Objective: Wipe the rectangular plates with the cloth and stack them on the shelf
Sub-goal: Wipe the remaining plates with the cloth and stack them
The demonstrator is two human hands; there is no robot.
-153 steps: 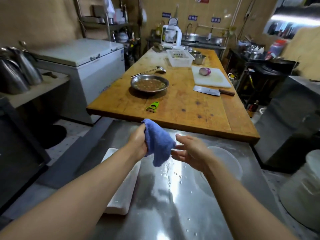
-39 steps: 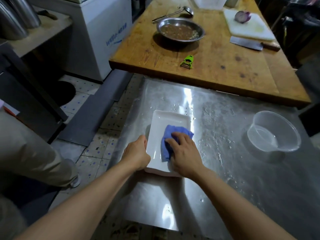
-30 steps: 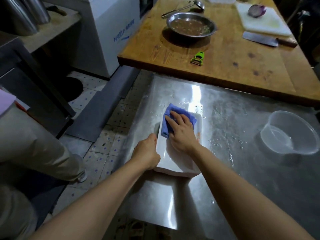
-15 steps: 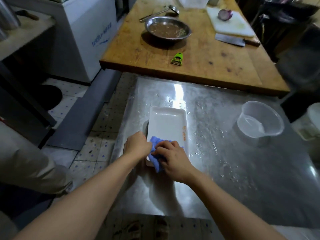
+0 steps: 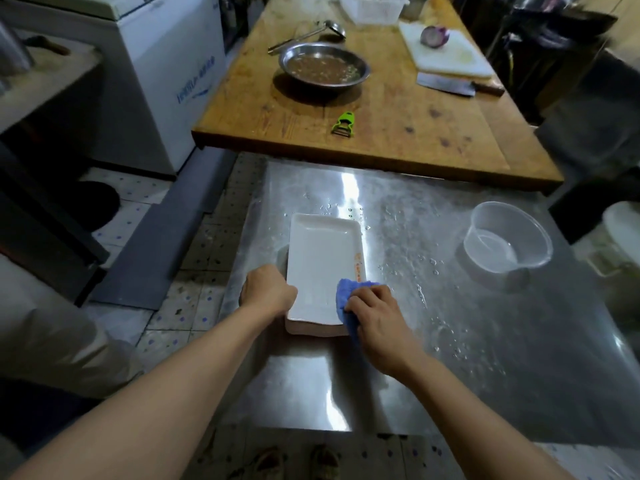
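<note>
Your hands work the white plate (image 5: 320, 268) on the steel worktop (image 5: 450, 323).
Your left hand (image 5: 268, 292) curls round the plate's near-left edge, grip closed on the rim. Your right hand (image 5: 375, 315) clamps the blue cloth (image 5: 344, 296) with curled fingers on the plate's near-right corner, cloth draped over the rim. The plate lies flat, long side running away from you, near the worktop's left edge. Water drops sit beyond and right of the plate. A clear plastic bowl (image 5: 507, 237) stands well right of the plate. The wooden table (image 5: 381, 109) runs beyond the plate, carrying a green peeler (image 5: 343, 124), metal pan (image 5: 323, 67) and cleaver (image 5: 450, 85). Tiled floor (image 5: 194, 271) lies left of the plate.
</note>
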